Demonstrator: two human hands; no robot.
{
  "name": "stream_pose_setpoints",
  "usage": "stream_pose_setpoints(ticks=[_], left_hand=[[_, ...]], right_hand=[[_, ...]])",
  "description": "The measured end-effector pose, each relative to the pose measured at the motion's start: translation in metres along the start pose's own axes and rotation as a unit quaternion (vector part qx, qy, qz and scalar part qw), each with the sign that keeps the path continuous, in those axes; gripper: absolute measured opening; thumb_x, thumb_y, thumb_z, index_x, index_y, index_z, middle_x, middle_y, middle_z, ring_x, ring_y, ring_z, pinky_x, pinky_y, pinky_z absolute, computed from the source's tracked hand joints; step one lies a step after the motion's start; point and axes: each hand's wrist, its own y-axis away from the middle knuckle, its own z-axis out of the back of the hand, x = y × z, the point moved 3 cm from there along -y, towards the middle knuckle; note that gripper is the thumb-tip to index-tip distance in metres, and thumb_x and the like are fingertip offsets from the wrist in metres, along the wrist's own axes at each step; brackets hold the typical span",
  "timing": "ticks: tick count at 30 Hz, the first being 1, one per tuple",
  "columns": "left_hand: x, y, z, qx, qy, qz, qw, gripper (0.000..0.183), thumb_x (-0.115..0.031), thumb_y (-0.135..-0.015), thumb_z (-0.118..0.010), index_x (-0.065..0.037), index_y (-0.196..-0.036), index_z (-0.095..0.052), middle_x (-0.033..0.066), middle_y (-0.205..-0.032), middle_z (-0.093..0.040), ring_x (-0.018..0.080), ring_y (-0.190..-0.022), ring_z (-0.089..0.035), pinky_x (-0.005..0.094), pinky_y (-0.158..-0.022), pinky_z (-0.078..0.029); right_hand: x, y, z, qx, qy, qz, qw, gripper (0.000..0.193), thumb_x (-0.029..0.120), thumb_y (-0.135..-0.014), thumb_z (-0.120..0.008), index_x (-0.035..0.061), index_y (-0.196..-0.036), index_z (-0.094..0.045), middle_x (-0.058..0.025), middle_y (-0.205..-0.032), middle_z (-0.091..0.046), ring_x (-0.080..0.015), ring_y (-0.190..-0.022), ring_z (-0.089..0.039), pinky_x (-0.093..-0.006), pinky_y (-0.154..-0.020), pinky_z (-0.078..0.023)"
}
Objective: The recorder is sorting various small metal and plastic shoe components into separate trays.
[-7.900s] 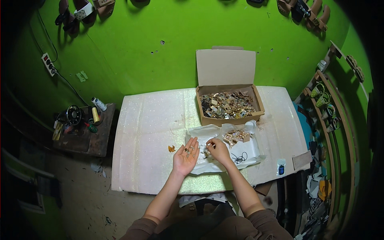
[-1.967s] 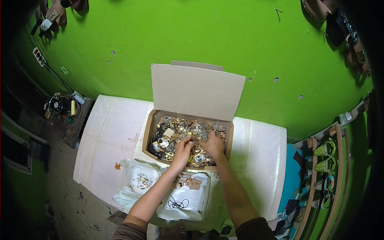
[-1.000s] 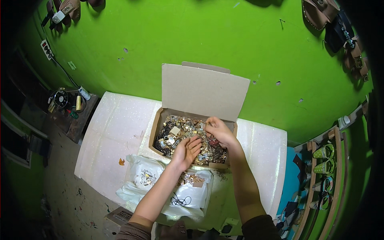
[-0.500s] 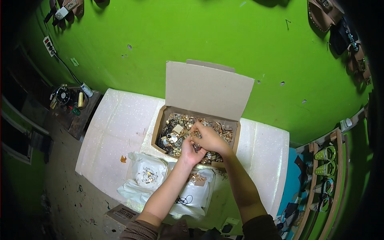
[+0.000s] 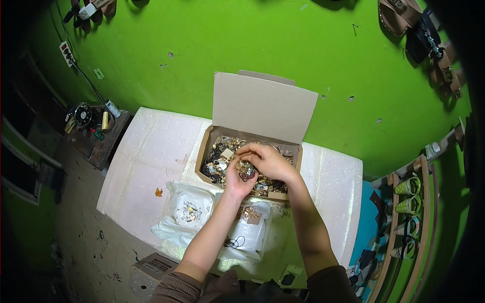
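An open cardboard box [image 5: 202,156] on the table holds a jumble of gold, silver and dark metal trinkets [image 5: 222,146]. Over its middle, my left hand [image 5: 239,181] is turned palm up and cupped around a small heap of shiny trinkets [image 5: 246,170]. My right hand [image 5: 272,162] arches over from the right, its fingers bent down to the left fingertips. What those right fingers pinch, if anything, is too small to make out. A pale square piece [image 5: 227,153] lies among the trinkets left of my hands.
Nearer me, two trays lined with white plastic, the left tray [image 5: 174,199] and the right tray [image 5: 252,237], hold a few small pieces. The raised box lid [image 5: 262,106] stands before the green wall. A wooden rack [image 5: 419,169] with sandals is at right.
My hands have parted slightly, showing the trinkets in the left palm. The right hand has risen and arched more. The whole view has shifted a little.
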Motion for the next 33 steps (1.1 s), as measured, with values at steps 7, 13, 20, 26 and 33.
stream_pose_setpoints(ticks=[7,13,20,26,33], left_hand=[[-0.02,0.024,-0.016,0.085,0.019,0.003,0.996,0.024,-0.018,-0.086,-0.036,-0.009,-0.095,-0.057,0.0038,-0.093,-0.059,0.0166,-0.091,-0.056,0.0349,-0.079,-0.046],[-0.059,0.079,0.008,0.163,0.049,0.022,0.985,0.026,-0.017,-0.087,-0.035,-0.009,-0.098,-0.057,0.0005,-0.102,-0.059,0.0154,-0.103,-0.052,0.0357,-0.086,-0.042],[-0.113,0.132,0.077,0.076,0.044,0.013,0.996,0.026,-0.019,-0.086,-0.036,-0.004,-0.097,-0.055,0.0059,-0.101,-0.058,0.0179,-0.102,-0.052,0.0347,-0.088,-0.04],[-0.152,0.148,0.12,0.044,0.021,0.032,0.998,0.028,-0.021,-0.086,-0.035,-0.006,-0.101,-0.054,0.0044,-0.104,-0.056,0.017,-0.104,-0.05,0.0316,-0.085,-0.04],[-0.174,0.151,0.142,0.039,-0.063,0.054,0.996,0.029,-0.022,-0.087,-0.034,-0.008,-0.099,-0.056,0.0031,-0.101,-0.058,0.0148,-0.103,-0.051,0.0291,-0.081,-0.04]], right_hand=[[0.019,0.036,-0.004,-0.178,-0.316,-0.024,0.932,0.028,0.005,-0.086,-0.043,-0.0052,-0.111,-0.044,-0.0169,-0.106,-0.055,-0.0195,-0.097,-0.055,-0.0262,-0.085,-0.045],[0.005,0.064,-0.047,-0.238,-0.348,-0.093,0.902,0.026,0.007,-0.086,-0.042,-0.0053,-0.11,-0.044,-0.0167,-0.104,-0.055,-0.0197,-0.095,-0.056,-0.0252,-0.082,-0.046],[0.005,0.048,-0.15,-0.154,-0.122,-0.084,0.977,0.036,0.015,-0.082,-0.054,-0.0007,-0.114,-0.046,-0.0087,-0.1,-0.057,-0.0117,-0.086,-0.055,-0.0221,-0.074,-0.045],[0.009,0.031,-0.217,-0.117,0.156,-0.093,0.976,0.03,0.012,-0.072,-0.057,0.0023,-0.101,-0.055,-0.016,-0.084,-0.059,-0.0279,-0.073,-0.059,-0.0337,-0.067,-0.047],[0.033,0.027,-0.26,-0.119,0.314,0.03,0.942,0.025,0.01,-0.072,-0.057,0.007,-0.097,-0.057,-0.0113,-0.078,-0.056,-0.03,-0.072,-0.056,-0.0372,-0.063,-0.046]])
